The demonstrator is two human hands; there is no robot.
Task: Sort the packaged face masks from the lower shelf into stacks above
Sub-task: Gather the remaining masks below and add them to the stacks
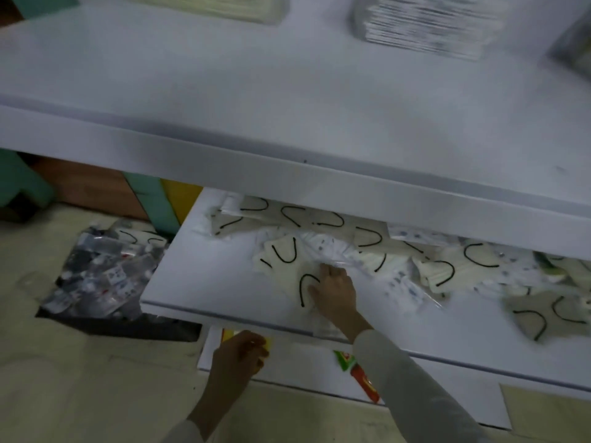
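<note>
The right hand (pixel 335 290) lay on the lower shelf (pixel 208 282), palm down, its fingers slightly bent over a cream packaged mask (pixel 295 279) with black ear loops, the thumb spread to the left on the same packet; whether it merely pressed the packet or had pinched it, I could not tell. The left hand (pixel 240 353) hung below the shelf's front edge with fingers loosely curled and nothing plainly in its grasp; a yellow item (pixel 228 334) showed just behind it, contact unclear.

The rest of the loose masks (pixel 447 263) were strewn along the back and right of the lower shelf, overlapping, some partly under the upper shelf (pixel 256 91); the front left part of the lower shelf was bare white board. On the upper shelf a grey-printed stack (pixel 422 27) stood at the far right and a paler stack (pixel 217 8) at the far middle, well apart, with wide bare surface before them up to its thick front lip.

A bottom board (pixel 303 362) held a red-and-green packet (pixel 355 369); on the floor (pixel 80 378) to the left stood a dark box of wrapped packets (pixel 102 270), near the lower shelf's left corner.
</note>
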